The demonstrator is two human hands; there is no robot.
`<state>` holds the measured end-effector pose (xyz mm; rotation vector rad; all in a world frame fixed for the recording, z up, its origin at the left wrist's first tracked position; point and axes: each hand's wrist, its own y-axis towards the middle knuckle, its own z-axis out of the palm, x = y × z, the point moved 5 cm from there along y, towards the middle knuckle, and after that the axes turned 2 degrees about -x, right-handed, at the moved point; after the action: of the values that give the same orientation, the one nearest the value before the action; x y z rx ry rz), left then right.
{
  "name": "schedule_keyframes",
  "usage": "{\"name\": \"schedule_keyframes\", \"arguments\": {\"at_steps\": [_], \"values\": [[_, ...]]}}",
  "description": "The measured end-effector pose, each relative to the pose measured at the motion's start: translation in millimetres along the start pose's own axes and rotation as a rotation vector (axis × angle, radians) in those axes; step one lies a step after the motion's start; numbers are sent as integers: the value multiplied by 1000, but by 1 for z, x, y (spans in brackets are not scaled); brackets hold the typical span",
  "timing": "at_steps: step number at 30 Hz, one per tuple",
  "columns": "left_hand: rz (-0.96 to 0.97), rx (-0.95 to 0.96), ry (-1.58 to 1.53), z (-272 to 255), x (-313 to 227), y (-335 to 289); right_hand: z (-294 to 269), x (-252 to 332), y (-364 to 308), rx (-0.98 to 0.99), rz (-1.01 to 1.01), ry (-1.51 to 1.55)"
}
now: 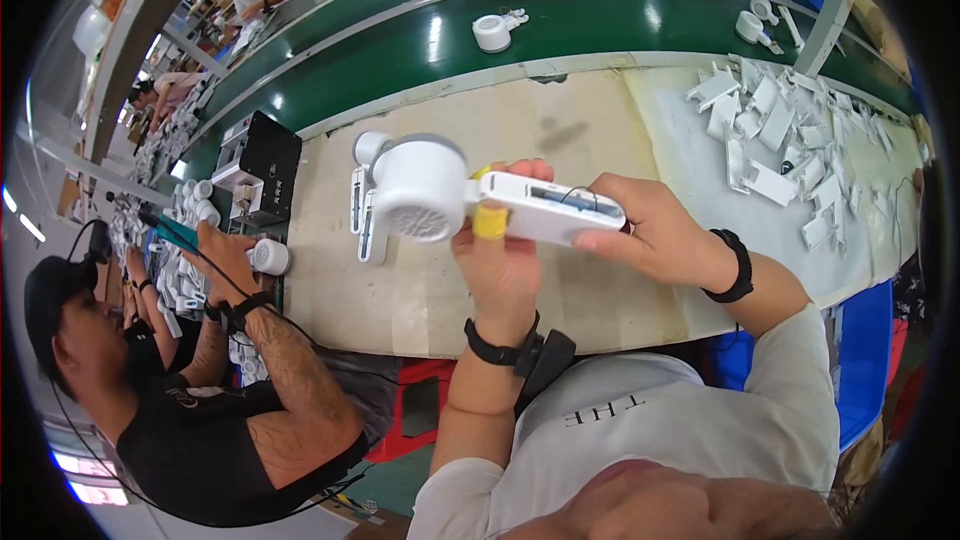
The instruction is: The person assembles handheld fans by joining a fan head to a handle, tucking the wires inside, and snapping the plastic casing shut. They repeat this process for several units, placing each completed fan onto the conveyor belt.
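Observation:
A white handheld fan (420, 185) with a round, grilled head is held up over the table, its head toward the left. Its handle is open along one side, showing something blue and a thin dark wire inside. My left hand (500, 265) is closed around the handle near the head, with yellow covers on some fingers. At the handle's far end, my right hand (655, 230) grips it between thumb and fingers. Behind the held head, more white fan parts with open handles (372, 230) lie on the table, partly hidden.
White plastic shell pieces (770, 140) lie piled at the right. A green conveyor (590, 15) behind the table carries several white fans. A black box-shaped device (268, 172) stands at left, beside a co-worker (220, 440) handling white parts. A blue bin (865, 360) sits lower right, a red stool (415, 415) below.

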<state>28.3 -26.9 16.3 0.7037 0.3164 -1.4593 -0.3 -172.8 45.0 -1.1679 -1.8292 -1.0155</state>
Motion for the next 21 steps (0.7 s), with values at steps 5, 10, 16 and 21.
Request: {"name": "schedule_keyframes", "arguments": {"at_steps": [5,10,16,21], "values": [[-27,215,71,18,-40,-8,6,29,4,46,-630,-484],[10,203,1186,-15,-60,27,33,-55,52,497,-414,-432],[43,-168,2107,-86,-74,45,-20,-143,216,-32,-132,-729],[176,-158,2115,-96,-71,54,-6,-158,318,-186,1,-753]]}}
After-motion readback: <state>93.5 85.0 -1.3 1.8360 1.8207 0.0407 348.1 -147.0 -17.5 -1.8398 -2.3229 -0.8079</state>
